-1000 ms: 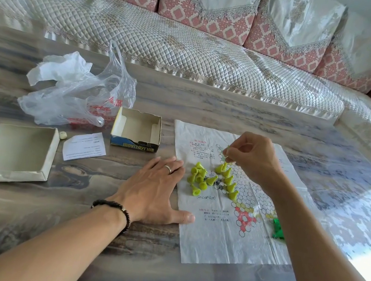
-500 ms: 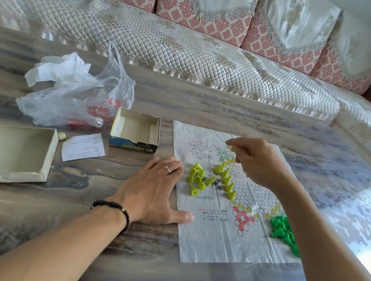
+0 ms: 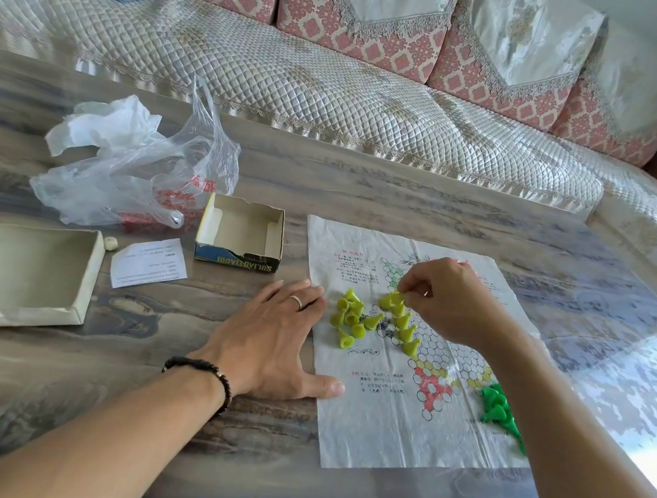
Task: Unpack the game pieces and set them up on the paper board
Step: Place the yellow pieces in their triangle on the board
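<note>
The paper board (image 3: 384,432) lies flat on the table with a star of printed hexagon cells. Several yellow-green cone pieces (image 3: 350,320) sit in a loose heap on its left part, and a few more stand in a slanted row (image 3: 406,331) beside them. Dark green pieces (image 3: 497,406) lie bunched at the board's right side, partly hidden by my right forearm. My right hand (image 3: 447,300) pinches a yellow-green piece (image 3: 394,299) at the top of the row. My left hand (image 3: 275,339) rests flat, fingers spread, on the board's left edge.
An open cardboard box (image 3: 240,235) stands left of the board, its lid (image 3: 20,275) further left near the table's front. A white slip of paper (image 3: 150,262), a small die (image 3: 110,244) and a crumpled plastic bag (image 3: 129,172) lie between. A sofa runs behind the table.
My right hand lifted away from the row toward the board's far part, then came back down to the top of the row. My left hand stayed put.
</note>
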Demonstrator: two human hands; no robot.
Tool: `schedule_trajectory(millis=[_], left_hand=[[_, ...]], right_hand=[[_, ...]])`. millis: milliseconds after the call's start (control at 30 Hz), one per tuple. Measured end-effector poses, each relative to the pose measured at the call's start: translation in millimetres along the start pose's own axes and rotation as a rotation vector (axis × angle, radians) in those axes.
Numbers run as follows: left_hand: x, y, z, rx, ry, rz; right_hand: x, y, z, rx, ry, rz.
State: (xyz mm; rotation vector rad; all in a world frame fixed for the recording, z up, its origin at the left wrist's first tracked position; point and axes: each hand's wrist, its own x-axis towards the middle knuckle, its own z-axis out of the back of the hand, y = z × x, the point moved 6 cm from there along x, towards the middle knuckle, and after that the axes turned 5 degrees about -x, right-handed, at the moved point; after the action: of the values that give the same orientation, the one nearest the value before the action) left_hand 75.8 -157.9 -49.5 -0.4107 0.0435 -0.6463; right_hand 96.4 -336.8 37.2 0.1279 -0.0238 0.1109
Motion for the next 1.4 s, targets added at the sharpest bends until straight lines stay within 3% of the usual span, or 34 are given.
schedule_trajectory(millis=[267,667,833,1000,1400], left_hand=[[0,-2,2,-0.006,-0.009,0.004],[-1,-2,3,-0.015,-0.023,-0.003],[0,-1,2,-0.007,-0.014,-0.006],[0,-1,1,0.001,-0.017,-0.012],[2,1,-1,-0.014,-0.011,-0.003]], right_hand=[[1,1,-9,-0.139,-0.019,0.007],[0,-4,-23,-0.109,-0.021,-0.030],[-5,0,-7,-0.034,-0.142,0.014],[-8,12,-11,-0.007,-0.044,0.085],[-6,13,-27,0.035,0.017,0.082]])
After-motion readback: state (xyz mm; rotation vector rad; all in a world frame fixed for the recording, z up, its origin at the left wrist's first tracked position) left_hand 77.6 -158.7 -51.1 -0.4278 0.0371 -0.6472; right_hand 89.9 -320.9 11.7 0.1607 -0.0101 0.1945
